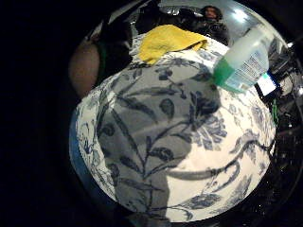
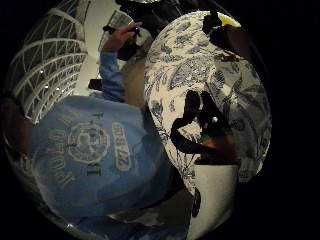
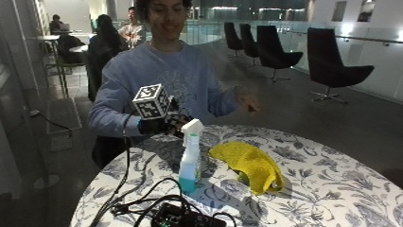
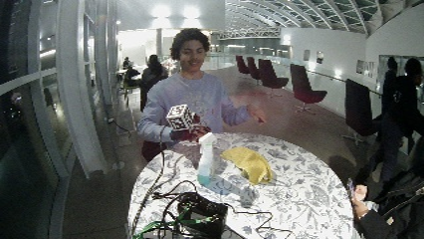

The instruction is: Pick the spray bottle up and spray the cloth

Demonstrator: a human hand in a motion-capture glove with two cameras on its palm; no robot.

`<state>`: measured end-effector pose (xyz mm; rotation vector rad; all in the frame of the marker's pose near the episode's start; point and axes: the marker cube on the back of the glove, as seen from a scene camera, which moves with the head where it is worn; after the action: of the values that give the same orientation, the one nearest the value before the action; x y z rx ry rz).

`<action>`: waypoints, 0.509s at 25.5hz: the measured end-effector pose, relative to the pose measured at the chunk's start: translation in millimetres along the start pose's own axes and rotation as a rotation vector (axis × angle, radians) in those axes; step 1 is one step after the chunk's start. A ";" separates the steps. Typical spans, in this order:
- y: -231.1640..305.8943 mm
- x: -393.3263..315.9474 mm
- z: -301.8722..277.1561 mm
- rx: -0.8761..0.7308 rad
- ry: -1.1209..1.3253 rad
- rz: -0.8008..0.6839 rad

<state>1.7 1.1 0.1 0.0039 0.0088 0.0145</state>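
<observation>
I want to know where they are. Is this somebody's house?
Probably not. It looks like a big public hall or lobby: rows of black lounge chairs, a glass railing, and other tables with people. The spray bottle and yellow cloth sit on a round flowered table.

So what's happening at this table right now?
A person sits at a round flowered table. Their gloved right hand hovers just behind a spray bottle, not holding it. The bottle stands upright beside a crumpled yellow cloth. The bare hand is raised off the table. Nothing looks sprayed yet.
</observation>
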 end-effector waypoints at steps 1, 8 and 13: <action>0.4 0.6 -0.1 0.001 0.002 0.003; 6.8 9.7 -3.1 0.000 0.023 0.032; 9.0 20.5 -7.6 0.034 -0.003 0.081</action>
<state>22.0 10.5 -7.6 0.0382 0.0055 0.0957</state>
